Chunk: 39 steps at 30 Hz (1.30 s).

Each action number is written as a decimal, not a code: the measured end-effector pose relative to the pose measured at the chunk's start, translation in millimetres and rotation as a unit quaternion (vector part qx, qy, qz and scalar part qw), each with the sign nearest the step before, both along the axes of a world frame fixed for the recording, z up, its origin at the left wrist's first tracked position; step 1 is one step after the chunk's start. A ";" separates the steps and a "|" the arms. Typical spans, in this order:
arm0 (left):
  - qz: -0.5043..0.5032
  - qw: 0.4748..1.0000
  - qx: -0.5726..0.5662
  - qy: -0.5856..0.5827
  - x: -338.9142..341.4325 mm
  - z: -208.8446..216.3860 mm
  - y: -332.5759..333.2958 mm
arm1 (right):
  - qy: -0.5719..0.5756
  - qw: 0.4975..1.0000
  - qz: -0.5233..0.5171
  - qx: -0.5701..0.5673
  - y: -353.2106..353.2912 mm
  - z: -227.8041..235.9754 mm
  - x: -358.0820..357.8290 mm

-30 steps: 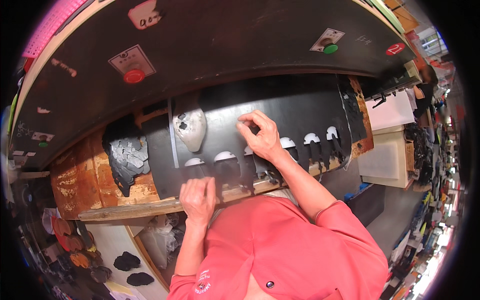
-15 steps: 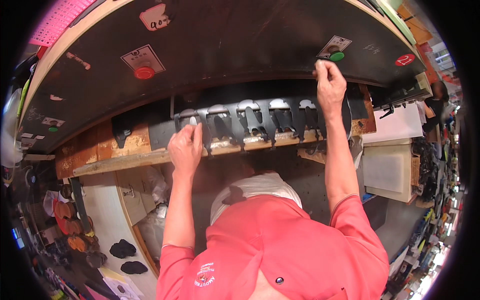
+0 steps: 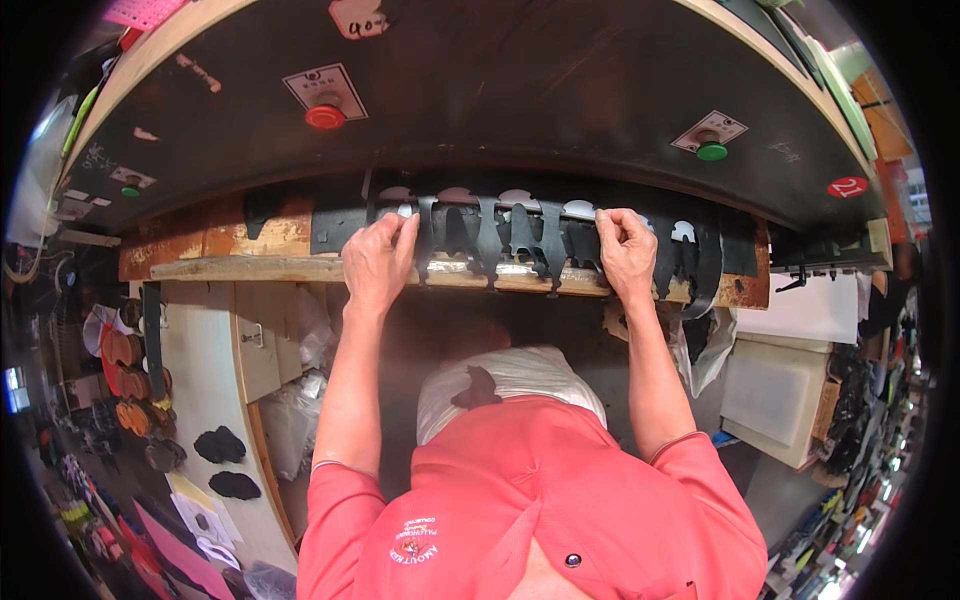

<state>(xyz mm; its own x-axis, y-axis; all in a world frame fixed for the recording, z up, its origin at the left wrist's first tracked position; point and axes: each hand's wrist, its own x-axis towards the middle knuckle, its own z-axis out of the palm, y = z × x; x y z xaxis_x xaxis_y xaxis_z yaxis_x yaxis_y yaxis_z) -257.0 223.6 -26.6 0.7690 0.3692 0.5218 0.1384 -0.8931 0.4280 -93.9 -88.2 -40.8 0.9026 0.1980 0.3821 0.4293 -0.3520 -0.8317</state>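
Observation:
A black sheet [image 3: 489, 240] with a row of cut-out openings lies along the front ledge beneath the dark machine panel, its narrow strips hanging over the wooden edge. Pale rounded shapes [image 3: 517, 198] show through the openings, with dark pieces [image 3: 522, 232] below them. At the sheet's left end, my left hand [image 3: 378, 262] is closed in a pinch, a small white piece [image 3: 405, 210] at its fingertips. My right hand [image 3: 628, 260] is also pinched, over the right part of the sheet beside a pale shape; whatever its fingertips hold is hidden.
The panel above carries a red button [image 3: 325, 116], a green button [image 3: 711, 150] and a smaller green one [image 3: 130, 190] at far left. A wooden edge [image 3: 250, 268] runs below. Cabinets [image 3: 205, 350] stand at left, a white box [image 3: 775, 395] at right.
My right hand has come down from near the green button to the black sheet. My left hand stays at the sheet's left end. The whole view has shifted slightly.

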 end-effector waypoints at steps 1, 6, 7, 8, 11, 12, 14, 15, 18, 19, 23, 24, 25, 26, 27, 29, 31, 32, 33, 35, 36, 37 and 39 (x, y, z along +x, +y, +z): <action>-0.001 1.000 0.001 -0.007 -0.1 -1.2 -0.1 | -0.008 1.000 -0.002 0.000 -0.3 -2.1 -0.6; -0.005 1.000 -0.012 -0.024 -0.1 -1.3 -3.4 | -0.003 1.000 -0.003 -0.003 -5.0 -9.3 0.9; -0.007 1.000 -0.013 -0.026 -0.2 -0.3 -4.1 | 0.025 1.000 -0.008 0.003 -6.3 -8.5 1.1; -0.007 0.999 -0.019 -0.024 -0.3 0.6 -4.4 | 0.052 0.998 -0.014 0.009 -6.9 -7.2 0.7; -0.015 1.000 -0.022 -0.016 -1.0 3.6 -4.8 | 0.097 0.993 -0.060 0.033 -3.3 2.1 -4.3; -0.014 0.999 -0.027 -0.009 -1.8 4.2 -5.0 | 0.084 0.994 -0.059 0.047 1.9 6.2 -6.4; -0.024 0.999 -0.038 0.010 -2.8 5.1 -4.8 | 0.085 0.993 -0.050 0.069 19.2 16.3 -8.1; -0.029 0.998 -0.047 0.025 -3.4 5.9 -4.7 | 0.100 0.991 -0.041 0.080 32.8 21.3 -6.7; -0.059 0.995 -0.072 0.046 -5.6 10.0 -2.9 | 0.009 0.998 0.058 0.030 93.8 34.3 5.8; -0.072 0.993 -0.083 0.048 -6.6 12.4 -2.1 | 0.024 0.995 0.099 0.002 113.0 39.7 8.8; -0.133 0.970 -0.174 0.106 -9.0 27.4 8.1 | 0.013 0.987 0.144 -0.073 204.1 44.8 20.5; -0.126 0.962 -0.231 0.069 -7.3 31.1 11.8 | -0.017 0.985 0.135 -0.109 222.5 42.6 15.8; -0.112 0.950 -0.289 0.037 -4.7 33.8 16.3 | -0.022 0.980 0.118 -0.158 238.9 39.7 12.0; -0.096 0.933 -0.346 0.005 -1.0 35.7 21.1 | -0.036 0.981 0.112 -0.157 247.8 37.6 8.6; -0.098 0.953 -0.286 -0.028 5.6 36.3 30.9 | -0.044 0.980 0.109 -0.162 253.5 35.8 4.0; -0.083 0.966 -0.237 -0.059 25.1 31.0 44.7 | -0.023 0.980 0.096 -0.172 261.9 32.8 -0.3; -0.094 0.970 -0.217 -0.051 37.1 24.4 53.7 | -0.024 0.980 0.082 -0.177 262.9 33.0 -1.1; -0.086 0.968 -0.230 -0.041 41.4 21.3 56.7 | -0.026 0.981 0.081 -0.173 260.8 34.6 -0.3; -0.081 0.967 -0.237 -0.033 44.5 18.7 59.2 | -0.007 0.984 0.086 -0.154 258.3 36.5 1.9; -0.097 0.981 -0.166 -0.026 46.2 16.6 61.8 | 0.037 0.987 0.096 -0.123 247.7 41.0 7.5; -0.095 0.983 -0.159 -0.016 45.6 17.7 62.3 | 0.084 0.988 0.106 -0.076 240.2 42.7 12.0; -0.100 0.985 -0.142 -0.020 45.7 19.4 62.9 | 0.089 0.986 0.126 -0.056 229.3 44.5 15.5; -0.092 0.990 -0.102 -0.012 46.8 26.3 62.7 | 0.213 0.960 0.157 0.096 217.8 41.3 25.2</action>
<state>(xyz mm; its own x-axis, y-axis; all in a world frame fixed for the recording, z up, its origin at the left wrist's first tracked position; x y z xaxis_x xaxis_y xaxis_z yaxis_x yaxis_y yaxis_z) -210.2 286.3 -0.4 0.8211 0.3236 0.4701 -0.0310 -0.7973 0.6028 -68.8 129.6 0.5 0.8927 0.4481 0.0478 0.0954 -0.0843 -0.9919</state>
